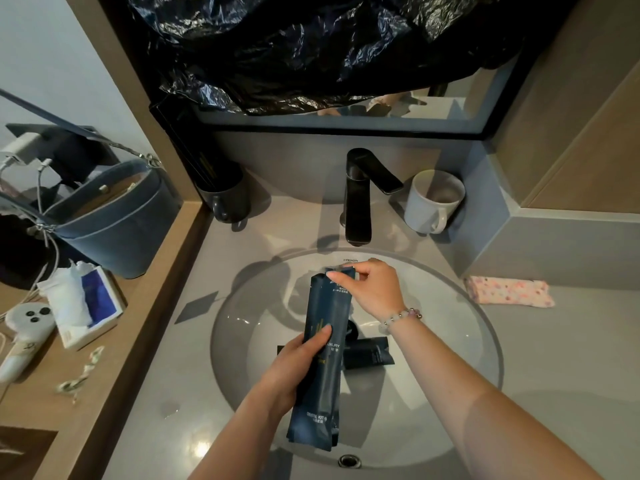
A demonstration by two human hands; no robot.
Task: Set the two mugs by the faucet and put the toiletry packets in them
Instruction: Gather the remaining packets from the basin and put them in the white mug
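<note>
While both hands hold them over the sink basin (433,358), the dark blue toiletry packets (323,355) stand as a long bundle, upright and slightly tilted, with printed lettering on the front one. The left hand (298,368) wraps around the bundle's middle, thumb laid across the front, and the right hand (375,289) pinches the top edge of the packets between fingertips and thumb; a beaded bracelet (401,317) circles that wrist. Behind the bundle, another dark packet (369,353) lies flat in the basin near the drain. Beyond the basin's far rim stands the black faucet (360,195). The white mug (433,202) sits just to its right on the grey counter (571,341), handle facing forward, and looks empty. The dark mug (227,202) sits further off to the faucet's left, in the counter's back corner, with dark packets already standing in it. A pink patterned cloth (509,291) lies on the counter to the right of the basin. On the wooden shelf to the left rest a blue bucket bag (114,216), a tissue box (86,306) and a white hair dryer (24,334). Crumpled black plastic sheeting (311,46) covers the mirror above.
</note>
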